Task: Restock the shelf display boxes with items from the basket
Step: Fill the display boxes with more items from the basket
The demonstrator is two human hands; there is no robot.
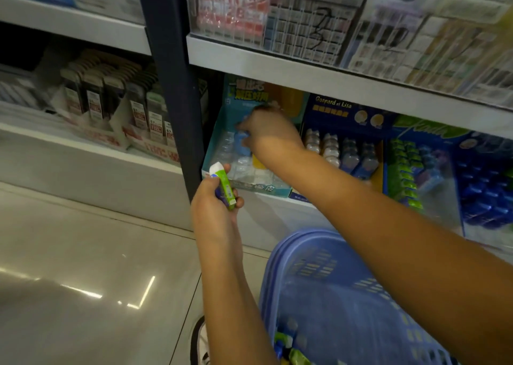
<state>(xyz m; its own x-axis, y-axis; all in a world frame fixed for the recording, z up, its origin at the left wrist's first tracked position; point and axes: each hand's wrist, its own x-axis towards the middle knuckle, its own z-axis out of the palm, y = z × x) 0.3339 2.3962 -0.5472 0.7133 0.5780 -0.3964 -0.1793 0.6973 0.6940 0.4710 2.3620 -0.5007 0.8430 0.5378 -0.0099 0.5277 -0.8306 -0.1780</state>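
Note:
My left hand (215,206) grips a small green-sleeved eraser (224,186) with a white tip, held just in front of the shelf edge. My right hand (270,134) reaches into a light-blue display box (215,142) on the lowest shelf, its curled fingers pinching a blue item (241,142) among clear plastic cells. A blue plastic basket (347,295) stands on the floor below my right forearm, with a few green and blue items (288,349) at its bottom.
To the right stand a dark-blue display box (344,111) with small bottles and a box of green erasers (405,170). A dark upright post (177,86) divides the shelving. The shelf above (305,70) overhangs. A shoe (200,342) shows on the tiled floor.

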